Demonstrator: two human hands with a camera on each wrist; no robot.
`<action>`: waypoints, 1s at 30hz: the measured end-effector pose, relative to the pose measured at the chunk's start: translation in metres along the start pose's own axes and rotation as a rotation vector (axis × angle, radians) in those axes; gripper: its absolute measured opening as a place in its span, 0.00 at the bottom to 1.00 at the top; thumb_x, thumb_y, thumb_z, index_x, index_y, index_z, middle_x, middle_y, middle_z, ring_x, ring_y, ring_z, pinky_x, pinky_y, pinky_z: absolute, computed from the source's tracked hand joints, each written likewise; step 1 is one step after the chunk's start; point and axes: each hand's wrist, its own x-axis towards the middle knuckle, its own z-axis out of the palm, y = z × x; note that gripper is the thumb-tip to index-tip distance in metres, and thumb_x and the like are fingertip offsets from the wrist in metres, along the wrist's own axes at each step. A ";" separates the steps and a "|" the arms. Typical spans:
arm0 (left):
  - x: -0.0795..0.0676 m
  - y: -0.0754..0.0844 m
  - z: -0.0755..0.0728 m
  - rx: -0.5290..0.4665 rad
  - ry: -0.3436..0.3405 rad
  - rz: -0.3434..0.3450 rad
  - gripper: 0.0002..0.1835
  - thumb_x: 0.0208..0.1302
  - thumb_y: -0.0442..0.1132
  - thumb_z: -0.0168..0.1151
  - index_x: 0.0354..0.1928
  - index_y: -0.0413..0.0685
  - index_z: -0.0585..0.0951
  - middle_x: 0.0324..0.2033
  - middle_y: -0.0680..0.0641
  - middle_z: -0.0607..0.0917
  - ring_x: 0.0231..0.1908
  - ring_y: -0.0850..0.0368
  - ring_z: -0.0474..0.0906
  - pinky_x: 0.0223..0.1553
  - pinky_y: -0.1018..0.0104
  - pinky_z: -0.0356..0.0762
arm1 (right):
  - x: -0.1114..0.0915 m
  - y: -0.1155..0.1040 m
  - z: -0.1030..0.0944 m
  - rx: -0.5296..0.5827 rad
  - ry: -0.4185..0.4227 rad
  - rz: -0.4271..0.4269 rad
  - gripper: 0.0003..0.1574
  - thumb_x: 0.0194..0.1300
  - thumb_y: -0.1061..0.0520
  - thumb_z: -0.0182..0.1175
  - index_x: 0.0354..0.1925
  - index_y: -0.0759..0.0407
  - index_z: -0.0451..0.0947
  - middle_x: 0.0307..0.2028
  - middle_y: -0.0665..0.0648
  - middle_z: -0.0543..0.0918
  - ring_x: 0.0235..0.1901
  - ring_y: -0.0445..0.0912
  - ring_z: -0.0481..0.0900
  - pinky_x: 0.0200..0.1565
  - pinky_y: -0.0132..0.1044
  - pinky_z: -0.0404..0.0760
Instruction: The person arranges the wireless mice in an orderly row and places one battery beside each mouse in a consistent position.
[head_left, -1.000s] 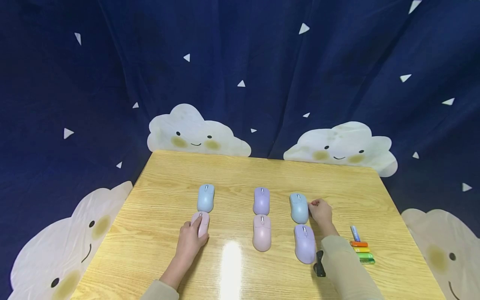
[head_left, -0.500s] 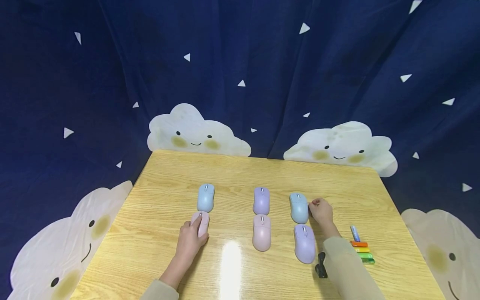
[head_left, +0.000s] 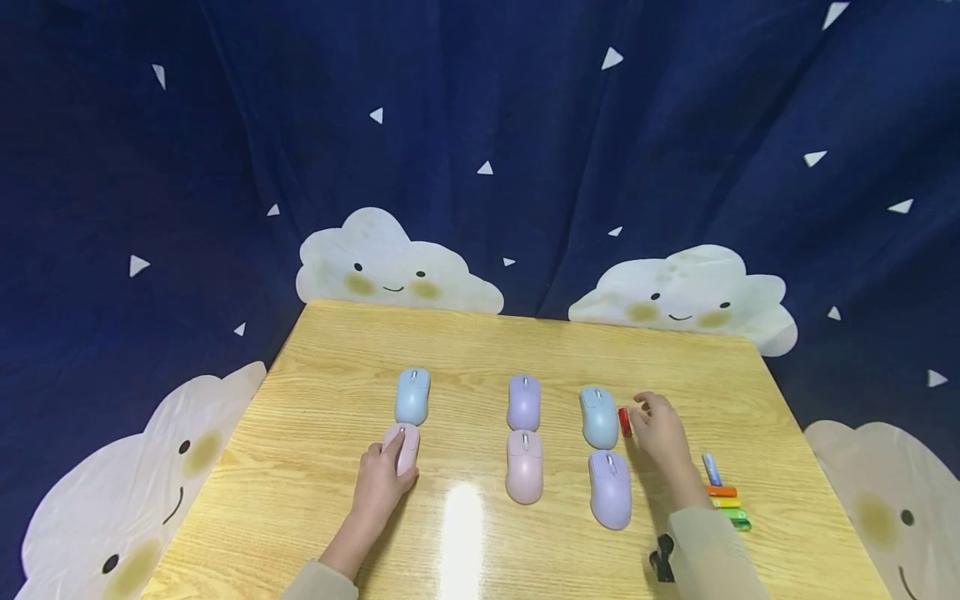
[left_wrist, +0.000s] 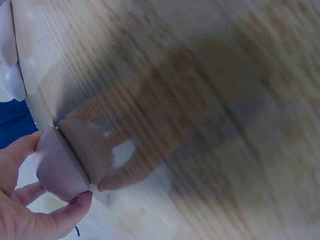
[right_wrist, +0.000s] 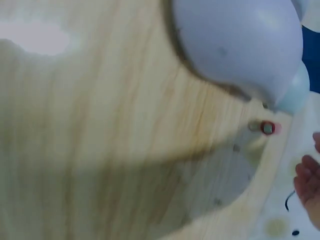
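Observation:
My left hand grips a pink computer mouse on the table, just in front of a light blue mouse. In the left wrist view, thumb and fingers clasp the sides of that pink mouse. At the right, a red battery lies beside another light blue mouse. My right hand is just right of the battery, fingers loosely bent and holding nothing. In the right wrist view, the metal end of the red battery shows apart from the fingertips.
A purple mouse and a pink mouse form a middle column. Another purple mouse is nearest the right forearm. Several coloured batteries, including a yellow one and a blue one, lie at the right of the wooden table.
My right hand has let go of the red battery and drawn back to the right, leaving it beside the light blue mouse. The left hand has stayed in place.

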 end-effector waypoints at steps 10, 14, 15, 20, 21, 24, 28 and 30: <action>-0.001 0.000 0.001 0.008 0.010 0.006 0.33 0.41 0.36 0.73 0.54 0.35 0.75 0.35 0.29 0.77 0.34 0.39 0.74 0.34 0.49 0.76 | -0.051 0.026 -0.027 -0.101 0.078 -0.206 0.20 0.56 0.62 0.61 0.49 0.65 0.73 0.46 0.68 0.74 0.48 0.65 0.68 0.47 0.62 0.65; -0.001 0.000 0.001 0.007 -0.003 0.000 0.33 0.42 0.37 0.73 0.54 0.35 0.75 0.36 0.29 0.77 0.35 0.38 0.74 0.34 0.48 0.76 | -0.071 0.036 -0.041 -0.102 0.096 -0.206 0.21 0.53 0.65 0.61 0.48 0.63 0.73 0.47 0.68 0.72 0.48 0.66 0.66 0.46 0.65 0.61; 0.000 0.000 0.001 0.007 -0.005 -0.004 0.33 0.42 0.37 0.73 0.55 0.35 0.75 0.37 0.29 0.76 0.35 0.38 0.74 0.35 0.48 0.76 | -0.075 0.039 -0.044 -0.104 0.101 -0.210 0.22 0.53 0.66 0.61 0.48 0.63 0.73 0.47 0.69 0.72 0.48 0.66 0.66 0.46 0.65 0.61; 0.000 -0.001 0.002 0.012 -0.010 -0.005 0.33 0.42 0.37 0.72 0.55 0.36 0.75 0.37 0.29 0.76 0.35 0.38 0.74 0.34 0.49 0.76 | -0.094 0.053 -0.058 -0.107 0.131 -0.249 0.25 0.47 0.70 0.62 0.47 0.64 0.74 0.46 0.67 0.72 0.46 0.66 0.67 0.44 0.64 0.61; 0.000 -0.001 0.002 0.013 -0.011 -0.007 0.33 0.42 0.37 0.72 0.55 0.36 0.75 0.37 0.29 0.77 0.35 0.38 0.74 0.34 0.49 0.76 | -0.097 0.056 -0.061 -0.109 0.133 -0.255 0.25 0.46 0.70 0.62 0.46 0.64 0.75 0.46 0.67 0.73 0.46 0.65 0.67 0.43 0.63 0.62; 0.001 -0.002 0.002 0.015 -0.015 -0.007 0.33 0.42 0.37 0.72 0.55 0.35 0.74 0.36 0.29 0.76 0.35 0.39 0.74 0.34 0.49 0.76 | -0.105 0.064 -0.066 -0.128 0.114 -0.239 0.25 0.44 0.71 0.61 0.46 0.64 0.75 0.45 0.66 0.73 0.45 0.64 0.67 0.43 0.61 0.62; 0.001 -0.001 0.001 0.018 -0.010 -0.004 0.33 0.42 0.36 0.72 0.54 0.35 0.75 0.36 0.30 0.76 0.34 0.39 0.74 0.33 0.49 0.76 | -0.116 0.074 -0.070 -0.160 0.059 -0.201 0.26 0.42 0.71 0.59 0.45 0.63 0.75 0.45 0.65 0.73 0.43 0.63 0.69 0.40 0.58 0.64; 0.001 0.000 0.000 0.019 -0.007 -0.003 0.33 0.42 0.36 0.72 0.54 0.35 0.75 0.35 0.30 0.77 0.34 0.39 0.74 0.33 0.50 0.76 | -0.121 0.079 -0.070 -0.167 0.034 -0.203 0.29 0.39 0.71 0.59 0.46 0.62 0.76 0.44 0.65 0.74 0.41 0.62 0.70 0.36 0.56 0.67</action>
